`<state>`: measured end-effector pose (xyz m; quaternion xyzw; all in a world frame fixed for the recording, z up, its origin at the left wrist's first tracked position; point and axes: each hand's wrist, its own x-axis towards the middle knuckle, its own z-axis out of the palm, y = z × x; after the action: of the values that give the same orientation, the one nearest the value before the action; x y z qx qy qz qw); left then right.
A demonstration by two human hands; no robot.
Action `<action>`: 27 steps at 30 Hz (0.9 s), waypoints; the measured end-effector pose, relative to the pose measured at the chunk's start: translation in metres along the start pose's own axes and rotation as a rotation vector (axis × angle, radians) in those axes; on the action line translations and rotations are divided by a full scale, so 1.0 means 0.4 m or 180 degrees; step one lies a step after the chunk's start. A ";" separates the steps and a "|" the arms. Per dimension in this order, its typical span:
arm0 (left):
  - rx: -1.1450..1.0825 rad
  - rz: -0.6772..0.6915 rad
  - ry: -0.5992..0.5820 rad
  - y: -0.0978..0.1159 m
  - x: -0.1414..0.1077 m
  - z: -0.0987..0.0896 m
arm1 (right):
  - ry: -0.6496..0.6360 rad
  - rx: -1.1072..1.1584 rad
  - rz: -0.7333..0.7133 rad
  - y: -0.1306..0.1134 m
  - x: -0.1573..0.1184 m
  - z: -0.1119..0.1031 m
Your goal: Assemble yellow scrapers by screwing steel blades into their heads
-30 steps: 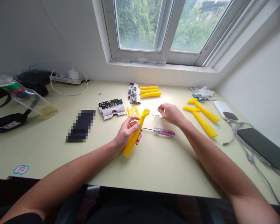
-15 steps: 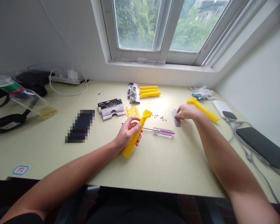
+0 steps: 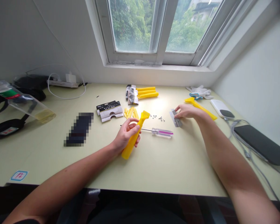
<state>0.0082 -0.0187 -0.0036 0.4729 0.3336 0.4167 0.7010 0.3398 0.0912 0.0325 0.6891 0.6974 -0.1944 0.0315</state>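
Note:
My left hand (image 3: pixel 128 133) is wrapped round a yellow scraper handle (image 3: pixel 130 146), its flared head pointing up and away from me. The fingers of my right hand (image 3: pixel 182 111) pinch a flat grey metal blade (image 3: pixel 178 122) at its upper end. Another blade (image 3: pixel 172 117) lies under or beside it on the table; how many there are I cannot tell. Between the hands rests a screwdriver (image 3: pixel 162 133) with a clear and purple handle, its shaft running behind the yellow handle. Several small screws (image 3: pixel 161 119) and yellow plastic pieces (image 3: pixel 130 112) lie just beyond.
A second yellow handle (image 3: pixel 202 109) lies behind my right wrist. Packaged yellow scrapers (image 3: pixel 147 92) and cardboard sleeves (image 3: pixel 110 111) are farther back. White gloves (image 3: pixel 202 91), a white device (image 3: pixel 221 109), cables and a black slab (image 3: pixel 262 144) occupy the right; a tilted bottle (image 3: pixel 28 104) the left.
The camera view has shifted slightly. At my right fingertips one blade now shows tilted and apart from the one below it. My left hand keeps the same hold on the yellow handle.

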 end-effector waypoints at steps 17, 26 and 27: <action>0.0329 -0.0714 -0.0773 0.013 -0.011 0.006 | 0.0014 0.1733 -0.1789 -0.230 -0.182 -0.045; 0.0466 -0.0758 -0.0783 0.012 -0.019 0.013 | 0.0164 0.1036 -0.1758 -0.296 -0.186 0.021; 0.0456 -0.0756 -0.0778 0.014 -0.019 0.013 | 0.0122 0.1062 -0.1801 -0.296 -0.183 0.023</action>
<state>0.0081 -0.0265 0.0038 0.5260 0.3283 0.2456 0.7451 0.2262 0.0217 0.0738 0.4671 0.8202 -0.2941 -0.1503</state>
